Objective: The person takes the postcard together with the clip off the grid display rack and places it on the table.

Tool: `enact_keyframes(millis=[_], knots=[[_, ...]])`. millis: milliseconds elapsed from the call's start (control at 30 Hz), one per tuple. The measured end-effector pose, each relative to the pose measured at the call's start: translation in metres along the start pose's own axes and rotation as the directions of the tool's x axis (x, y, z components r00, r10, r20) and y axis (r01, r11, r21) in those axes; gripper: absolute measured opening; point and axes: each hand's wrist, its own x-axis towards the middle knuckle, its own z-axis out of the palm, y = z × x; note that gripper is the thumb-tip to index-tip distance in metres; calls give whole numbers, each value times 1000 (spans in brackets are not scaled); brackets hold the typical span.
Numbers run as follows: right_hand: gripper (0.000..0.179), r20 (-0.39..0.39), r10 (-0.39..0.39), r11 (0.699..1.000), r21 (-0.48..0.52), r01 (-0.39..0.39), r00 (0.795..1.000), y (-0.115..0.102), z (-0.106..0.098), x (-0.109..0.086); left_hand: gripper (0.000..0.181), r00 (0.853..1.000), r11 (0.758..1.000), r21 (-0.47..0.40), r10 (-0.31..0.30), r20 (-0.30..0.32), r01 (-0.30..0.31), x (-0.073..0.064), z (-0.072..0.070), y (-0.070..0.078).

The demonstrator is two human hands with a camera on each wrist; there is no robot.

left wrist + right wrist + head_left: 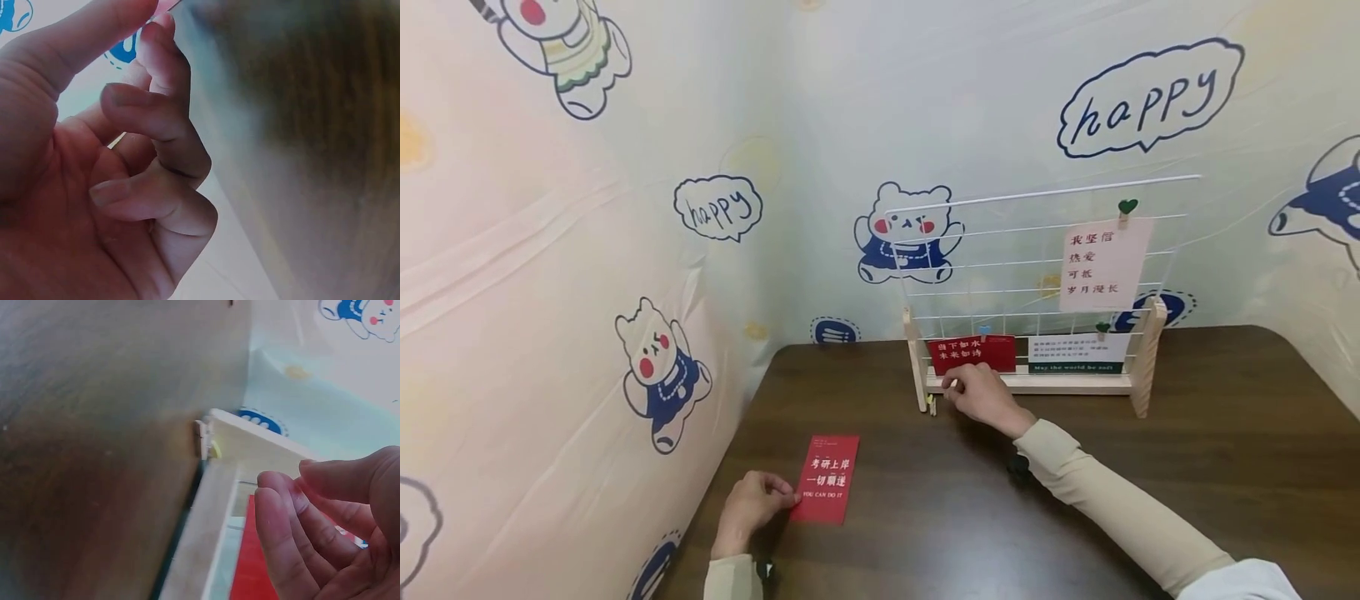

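Observation:
A red card point(829, 467) with white lettering is on the table at the left front. My left hand point(751, 504) pinches its left edge between thumb and forefinger; the left wrist view catches only a sliver of the card at the fingertips. At the rack's left end my right hand point(987, 397) reaches out with nothing in its loosely bent fingers. Just left of those fingertips stands a small wooden clothespin point(932, 406) with a bit of yellow on it, beside the rack's left foot. Behind that hand hangs another red card point(1000, 353), its lower part partly covered.
The white wire rack point(1017, 384) has wooden legs and a wooden bar. A pink card point(1105, 275) hangs high from a green heart clip point(1127, 207); a white-and-green card point(1075, 352) hangs low. A patterned curtain point(820, 150) surrounds the dark wooden table point(917, 500).

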Motion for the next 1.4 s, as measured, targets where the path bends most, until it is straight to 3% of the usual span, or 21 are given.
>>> enact_keyframes(millis=[167, 300, 467, 600, 1000, 1100, 1267, 1400], knots=[[13, -16, -26, 999, 29, 27, 1000, -8, -10, -7, 20, 998, 999, -19, 44, -46, -45, -2, 3, 10], [16, -45, -30, 999, 42, 32, 999, -15, -18, -12, 21, 982, 985, -73, 147, -116, -156, 1, 9, 29], [17, -105, -33, 999, 28, 37, 994, -21, -29, -18, 28, 935, 940, -115, 295, -197, -321, 2, 18, 61], [14, -162, -66, 998, -3, 66, 985, -24, -38, -20, 27, 896, 904, -132, 366, -251, -406, 3, 21, 86], [17, -297, -106, 994, -54, 95, 949, -28, -72, -30, 18, 828, 825, -221, 425, -366, -521, -3, 31, 158], [18, -318, -127, 992, -51, 117, 940, -28, -82, -30, 18, 820, 809, -238, 436, -371, -538, -4, 33, 174], [19, -349, -138, 990, -44, 131, 927, -28, -100, -30, 22, 820, 781, -291, 447, -358, -553, -4, 39, 202], [18, -382, -157, 988, -66, 143, 911, -30, -111, -30, 22, 807, 733, -353, 468, -359, -582, -3, 47, 224]])
